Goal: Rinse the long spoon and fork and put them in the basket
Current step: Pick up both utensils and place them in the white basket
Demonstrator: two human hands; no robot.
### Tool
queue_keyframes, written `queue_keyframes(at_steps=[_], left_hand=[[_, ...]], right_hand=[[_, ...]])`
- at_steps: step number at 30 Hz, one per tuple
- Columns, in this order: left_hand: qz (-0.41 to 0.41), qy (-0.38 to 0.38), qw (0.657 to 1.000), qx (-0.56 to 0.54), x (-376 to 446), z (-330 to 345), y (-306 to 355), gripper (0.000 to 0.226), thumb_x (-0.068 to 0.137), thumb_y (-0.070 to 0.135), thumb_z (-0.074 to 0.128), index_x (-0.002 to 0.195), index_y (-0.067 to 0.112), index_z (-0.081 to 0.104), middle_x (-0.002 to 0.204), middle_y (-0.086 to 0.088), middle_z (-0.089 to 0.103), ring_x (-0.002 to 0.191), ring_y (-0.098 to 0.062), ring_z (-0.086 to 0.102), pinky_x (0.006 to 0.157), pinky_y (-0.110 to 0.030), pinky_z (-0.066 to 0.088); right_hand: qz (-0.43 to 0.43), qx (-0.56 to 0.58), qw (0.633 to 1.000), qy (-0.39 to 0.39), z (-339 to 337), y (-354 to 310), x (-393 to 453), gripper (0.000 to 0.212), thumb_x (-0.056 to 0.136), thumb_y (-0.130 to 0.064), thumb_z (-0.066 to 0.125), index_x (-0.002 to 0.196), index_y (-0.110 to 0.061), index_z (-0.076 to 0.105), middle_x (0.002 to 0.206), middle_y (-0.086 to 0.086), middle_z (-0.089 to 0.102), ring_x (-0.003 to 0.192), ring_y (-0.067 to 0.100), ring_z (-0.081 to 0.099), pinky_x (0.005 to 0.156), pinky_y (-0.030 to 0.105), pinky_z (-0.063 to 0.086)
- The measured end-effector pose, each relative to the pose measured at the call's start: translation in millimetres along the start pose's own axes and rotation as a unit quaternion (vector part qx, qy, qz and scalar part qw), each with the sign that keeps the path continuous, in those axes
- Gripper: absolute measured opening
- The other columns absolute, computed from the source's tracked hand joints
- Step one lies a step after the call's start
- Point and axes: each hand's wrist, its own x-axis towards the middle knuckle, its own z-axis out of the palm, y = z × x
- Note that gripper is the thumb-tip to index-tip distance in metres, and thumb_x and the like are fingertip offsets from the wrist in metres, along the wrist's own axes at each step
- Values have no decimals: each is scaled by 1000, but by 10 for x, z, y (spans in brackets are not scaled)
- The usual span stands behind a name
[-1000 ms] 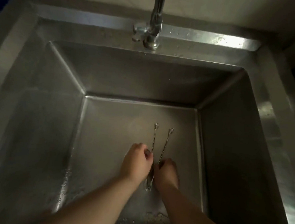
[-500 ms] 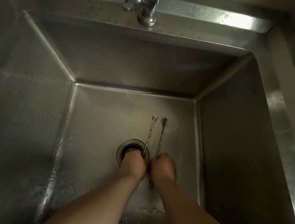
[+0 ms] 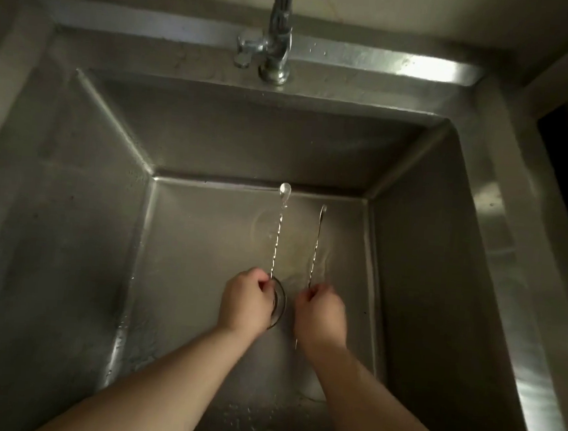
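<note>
Deep in a steel sink [image 3: 70,232], the left hand [image 3: 245,302] is clamped on a long twisted-handle utensil [image 3: 278,235] pointing toward 12 o'clock, its rounded end at the back wall; spoon or fork, I cannot tell. At 3 o'clock of it, just beside, the right hand [image 3: 321,311] grips a second long utensil [image 3: 316,245], parallel and apart. The drain [image 3: 279,303] peeks between the hands. The tap [image 3: 275,44] stands at 12 o'clock. Water pools under both handles.
</note>
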Motion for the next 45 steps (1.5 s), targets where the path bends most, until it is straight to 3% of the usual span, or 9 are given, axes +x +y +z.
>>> queue_keyframes(at_steps=[7, 10, 13, 20, 28, 33, 37, 40, 45], left_hand=[[114, 71, 990, -41, -438, -809, 745, 7, 84, 16, 70, 78, 17, 68, 72, 8, 65, 65, -11, 58, 59, -11, 34], [172, 78, 981, -47, -732, -1216, 1131, 6, 84, 16, 71, 79, 19, 68, 71, 13, 62, 65, -1, 56, 63, -1, 36], [208, 78, 974, -50, -1027, -1593, 1431, 9, 83, 14, 72, 79, 19, 67, 71, 15, 60, 65, 1, 57, 63, -1, 37], [310, 72, 946, -67, -1591, -2127, 2292, 14, 78, 10, 78, 75, 19, 67, 65, 11, 60, 56, -4, 53, 59, -6, 36], [445, 4, 890, -102, -2214, -1845, 3789, 9, 87, 16, 70, 78, 16, 66, 66, 12, 59, 59, 4, 53, 59, -2, 36], [411, -112, 899, -96, -2582, -1129, 4429, 13, 91, 28, 64, 81, 20, 67, 71, 11, 66, 66, -2, 62, 57, -11, 46], [341, -185, 918, -83, -2792, -420, 4735, 23, 89, 28, 64, 67, 20, 61, 63, 8, 65, 60, -4, 60, 50, -10, 44], [261, -248, 931, -54, -2846, -3, 4845, 26, 88, 25, 61, 64, 14, 60, 64, 0, 68, 64, -19, 66, 61, -33, 58], [139, -284, 949, -15, -2807, 500, 4891, 20, 85, 16, 61, 65, 13, 64, 69, -4, 72, 64, -21, 70, 61, -29, 57]], right_hand=[[-87, 92, 987, 98, -1016, -568, -700, 12, 93, -21, 54, 83, -17, 56, 84, -3, 58, 68, 9, 55, 62, 27, 45], [-107, 120, 980, 115, -1529, -780, -1034, 10, 94, -22, 54, 87, -16, 58, 85, -4, 58, 71, 13, 59, 65, 39, 54], [-109, 137, 976, 131, -1981, -965, -1382, 7, 93, -21, 56, 90, -16, 59, 88, -3, 59, 77, 17, 60, 71, 44, 53], [-164, 129, 952, 225, -2918, -1243, -2027, 6, 89, -19, 62, 86, -17, 58, 82, -7, 58, 76, 10, 53, 67, 21, 37], [-118, 131, 923, 342, -4257, -849, -2234, 6, 91, -27, 56, 86, -25, 56, 80, -13, 56, 73, 2, 53, 60, 16, 40], [-51, 138, 911, 385, -4941, -169, -2086, 17, 93, -23, 53, 76, -21, 53, 76, -7, 58, 64, 6, 51, 54, 21, 38], [10, 151, 907, 392, -5216, 462, -1813, 20, 94, -21, 50, 74, -21, 52, 73, -6, 59, 58, 9, 53, 48, 21, 35], [49, 128, 921, 365, -5276, 830, -1522, 22, 92, -17, 47, 70, -14, 50, 70, 2, 60, 54, 15, 51, 47, 25, 34], [93, 75, 949, 291, -5188, 1184, -1095, 30, 86, -3, 48, 58, -14, 48, 53, -2, 54, 42, 12, 47, 33, 17, 28]])
